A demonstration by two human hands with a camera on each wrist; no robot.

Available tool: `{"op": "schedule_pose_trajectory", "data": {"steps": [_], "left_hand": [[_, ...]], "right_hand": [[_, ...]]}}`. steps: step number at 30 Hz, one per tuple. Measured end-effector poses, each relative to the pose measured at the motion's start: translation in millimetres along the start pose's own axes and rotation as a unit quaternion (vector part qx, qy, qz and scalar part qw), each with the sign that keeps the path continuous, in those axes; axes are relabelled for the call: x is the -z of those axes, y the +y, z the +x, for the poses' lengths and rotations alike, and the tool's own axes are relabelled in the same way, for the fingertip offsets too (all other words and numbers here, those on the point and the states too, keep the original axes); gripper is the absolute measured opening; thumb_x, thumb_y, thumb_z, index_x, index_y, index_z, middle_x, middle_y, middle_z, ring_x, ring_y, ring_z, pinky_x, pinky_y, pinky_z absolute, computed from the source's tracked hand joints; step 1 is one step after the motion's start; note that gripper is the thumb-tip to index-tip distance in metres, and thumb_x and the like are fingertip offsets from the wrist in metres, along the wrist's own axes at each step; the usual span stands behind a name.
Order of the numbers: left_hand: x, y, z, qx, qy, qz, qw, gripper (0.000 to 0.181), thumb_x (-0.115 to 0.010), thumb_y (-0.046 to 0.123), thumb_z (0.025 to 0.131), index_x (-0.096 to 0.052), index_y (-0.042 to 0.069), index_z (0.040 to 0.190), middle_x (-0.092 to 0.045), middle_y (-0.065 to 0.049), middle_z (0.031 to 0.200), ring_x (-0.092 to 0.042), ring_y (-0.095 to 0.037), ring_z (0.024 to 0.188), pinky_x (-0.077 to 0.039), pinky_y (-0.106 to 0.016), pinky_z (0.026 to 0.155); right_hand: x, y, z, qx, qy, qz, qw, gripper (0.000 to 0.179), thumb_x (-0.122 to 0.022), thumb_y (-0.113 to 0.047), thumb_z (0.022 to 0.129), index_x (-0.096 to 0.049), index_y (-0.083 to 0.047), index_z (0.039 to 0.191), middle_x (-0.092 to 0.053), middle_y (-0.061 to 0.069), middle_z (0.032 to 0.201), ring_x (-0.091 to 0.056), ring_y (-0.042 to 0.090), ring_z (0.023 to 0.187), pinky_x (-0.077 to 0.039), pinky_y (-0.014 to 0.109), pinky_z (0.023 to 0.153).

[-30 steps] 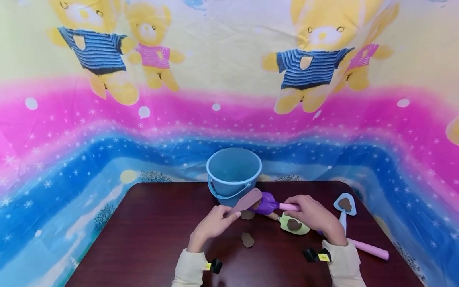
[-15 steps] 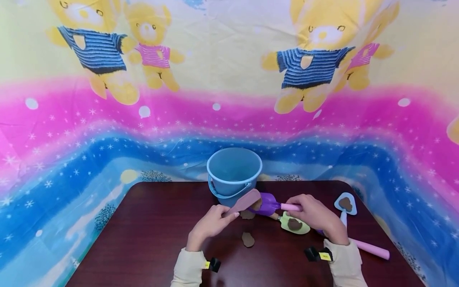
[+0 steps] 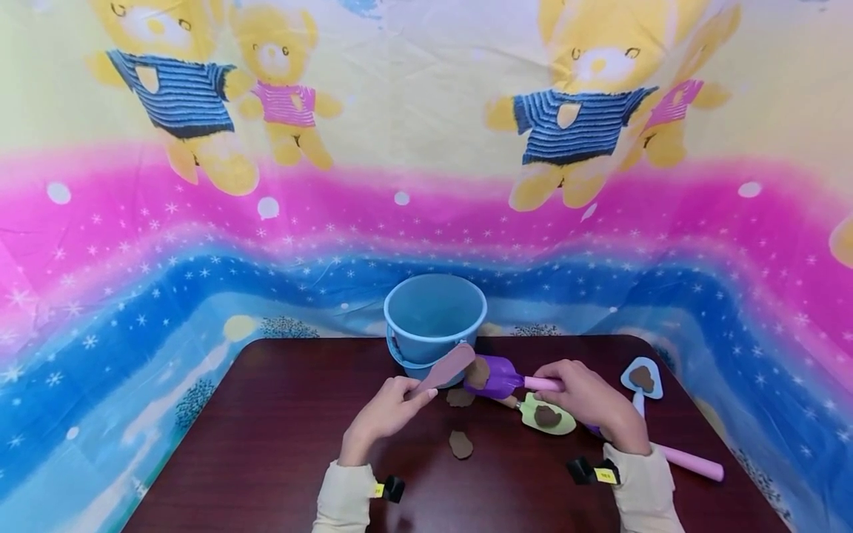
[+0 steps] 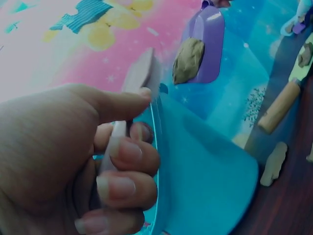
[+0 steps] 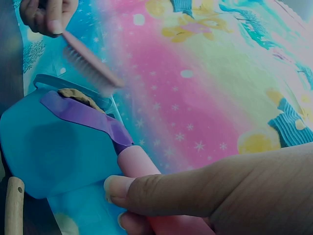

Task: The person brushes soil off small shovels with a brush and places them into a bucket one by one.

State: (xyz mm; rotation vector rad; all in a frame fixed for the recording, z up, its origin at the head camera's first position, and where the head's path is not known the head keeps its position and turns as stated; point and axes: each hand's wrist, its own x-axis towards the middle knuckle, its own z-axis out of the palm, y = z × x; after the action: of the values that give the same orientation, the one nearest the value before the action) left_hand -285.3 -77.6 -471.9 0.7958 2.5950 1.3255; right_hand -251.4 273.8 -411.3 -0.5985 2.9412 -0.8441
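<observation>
My left hand grips a pink brush, its white bristles facing down in the right wrist view. My right hand holds the pink handle of a purple toy shovel. On the shovel's blade lies a flat brown lump, like clay or mud. Brush head and shovel tip are close together, above the table in front of a light blue bucket. The bristles are apart from the lump in the right wrist view. The bucket's inside bottom is hidden.
A green trowel with a wooden handle bears another brown lump. Flat brown pieces lie on the dark table, one nearer the front. At right are a light blue shovel with a lump and a pink handle.
My left hand and the brush have shifted slightly left and up, off the shovel, so more of the lump shows on the blade. The right hand has barely moved.
</observation>
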Motion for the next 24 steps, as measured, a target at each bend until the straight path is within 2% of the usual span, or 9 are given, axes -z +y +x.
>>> {"op": "schedule_pose_trajectory", "data": {"steps": [6, 14, 19, 24], "left_hand": [[-8.5, 8.7, 3.3, -0.023, -0.014, -0.023, 0.9994, 0.038, -0.058, 0.040, 0.104, -0.060, 0.015, 0.075, -0.037, 0.006, 0.057, -0.037, -0.007, 0.050, -0.035, -0.022, 0.052], [-37.0, 22.8, 11.8, -0.056, -0.034, -0.048, 0.9967, 0.033, -0.057, 0.039, 0.104, -0.064, 0.016, 0.082, -0.040, 0.006, 0.059, -0.037, -0.006, 0.049, -0.034, -0.022, 0.050], [-48.7, 26.9, 13.7, -0.055, -0.040, -0.035, 0.9971, 0.036, -0.055, 0.041, 0.105, -0.060, 0.016, 0.078, -0.040, 0.008, 0.058, -0.036, -0.005, 0.047, -0.033, -0.021, 0.047], [-49.8, 23.4, 14.6, -0.051, -0.032, -0.015, 0.9981, 0.037, -0.055, 0.041, 0.105, -0.060, 0.017, 0.078, -0.039, 0.008, 0.057, -0.036, -0.005, 0.046, -0.032, -0.021, 0.046]], "right_hand": [[-1.6, 0.1, 0.5, 0.016, 0.000, -0.004, 0.9999, 0.006, -0.073, -0.017, 0.094, -0.076, -0.019, 0.098, -0.068, -0.007, 0.087, -0.058, 0.008, 0.075, -0.050, 0.030, 0.072], [-3.0, -6.7, 1.5, 0.027, 0.001, 0.008, 0.9996, 0.006, -0.072, -0.013, 0.094, -0.075, -0.016, 0.098, -0.065, -0.007, 0.081, -0.054, 0.009, 0.067, -0.047, 0.027, 0.065], [-2.7, -7.9, 0.9, 0.020, 0.004, 0.003, 0.9998, 0.006, -0.072, -0.014, 0.094, -0.075, -0.016, 0.099, -0.066, -0.007, 0.083, -0.055, 0.009, 0.068, -0.048, 0.028, 0.067], [-1.4, -6.6, -0.3, 0.012, 0.010, -0.009, 0.9998, 0.005, -0.073, -0.017, 0.094, -0.075, -0.020, 0.097, -0.067, -0.008, 0.083, -0.056, 0.008, 0.071, -0.049, 0.030, 0.069]]}}
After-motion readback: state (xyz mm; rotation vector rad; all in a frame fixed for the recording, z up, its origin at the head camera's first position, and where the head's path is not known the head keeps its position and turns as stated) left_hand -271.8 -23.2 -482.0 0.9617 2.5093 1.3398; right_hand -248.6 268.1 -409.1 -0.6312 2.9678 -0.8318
